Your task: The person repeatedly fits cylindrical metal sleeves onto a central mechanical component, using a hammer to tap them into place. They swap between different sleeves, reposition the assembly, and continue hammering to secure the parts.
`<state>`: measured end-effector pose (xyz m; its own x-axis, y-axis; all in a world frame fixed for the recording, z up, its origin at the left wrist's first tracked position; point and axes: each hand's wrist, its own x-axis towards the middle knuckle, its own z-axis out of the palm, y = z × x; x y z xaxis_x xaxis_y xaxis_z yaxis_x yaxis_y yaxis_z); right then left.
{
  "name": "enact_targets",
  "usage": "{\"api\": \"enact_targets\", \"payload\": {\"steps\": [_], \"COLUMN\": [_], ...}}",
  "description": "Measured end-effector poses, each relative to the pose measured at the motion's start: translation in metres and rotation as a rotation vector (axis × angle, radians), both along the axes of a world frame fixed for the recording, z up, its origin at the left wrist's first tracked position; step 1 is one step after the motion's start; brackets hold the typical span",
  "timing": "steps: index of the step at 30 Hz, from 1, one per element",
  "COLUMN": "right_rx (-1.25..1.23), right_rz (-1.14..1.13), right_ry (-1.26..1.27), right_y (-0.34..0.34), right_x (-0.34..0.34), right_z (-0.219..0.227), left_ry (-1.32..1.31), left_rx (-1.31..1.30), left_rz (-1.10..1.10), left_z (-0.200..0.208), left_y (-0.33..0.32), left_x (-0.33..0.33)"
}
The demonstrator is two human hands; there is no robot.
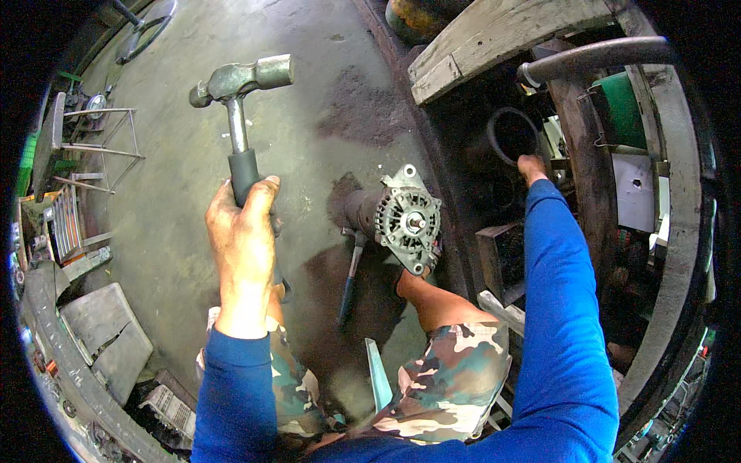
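Observation:
My left hand (245, 231) is wrapped round the dark grip of a ball-peen hammer (241, 116), its steel head raised above the floor. At the right, my right arm stretches into a dark space under a wooden bench. There my right hand (531, 168) is closed at the lower edge of a dark round ring (494, 143); shadow hides part of its fingers. An alternator (407, 220) faces up between my hands, in front of my right leg, on a dark round support. Beside it a second hammer (352, 278) with a dark blue handle stands head up, apart from both hands.
The wooden bench frame (502, 46) and a thick curved pipe (602, 58) border my right arm. A dark box (502, 262) sits below that arm. At the left are a metal-framed stool (100, 147) and a cracked grey panel (108, 339). Dark stains mark the concrete floor (309, 46).

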<state>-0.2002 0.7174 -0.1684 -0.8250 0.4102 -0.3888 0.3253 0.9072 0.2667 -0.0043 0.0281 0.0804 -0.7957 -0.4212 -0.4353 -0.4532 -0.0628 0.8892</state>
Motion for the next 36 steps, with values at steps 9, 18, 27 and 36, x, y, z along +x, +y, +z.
{"api": "enact_targets", "payload": {"steps": [9,18,27,36], "right_rx": [-0.633,-1.438,-1.88,-1.976], "right_rz": [-0.621,-0.986,-1.0,-1.071], "right_ry": [0.342,0.004,-0.025,0.075], "right_y": [-0.12,-0.344,-0.376,-0.391], "right_x": [0.11,0.193,0.199,0.203], "right_z": [0.104,0.169,0.142,0.147], "left_ry": [-0.079,-0.256,-0.186,-0.316], "left_rx": [0.068,0.292,0.426,0.661], "left_rz": [-0.079,-0.206,-0.241,-0.131], "left_z": [-0.009,-0.057,-0.102,-0.092], "left_y": [0.025,0.068,0.106,0.122], "left_x": [-0.004,0.017,0.028,0.012]}}
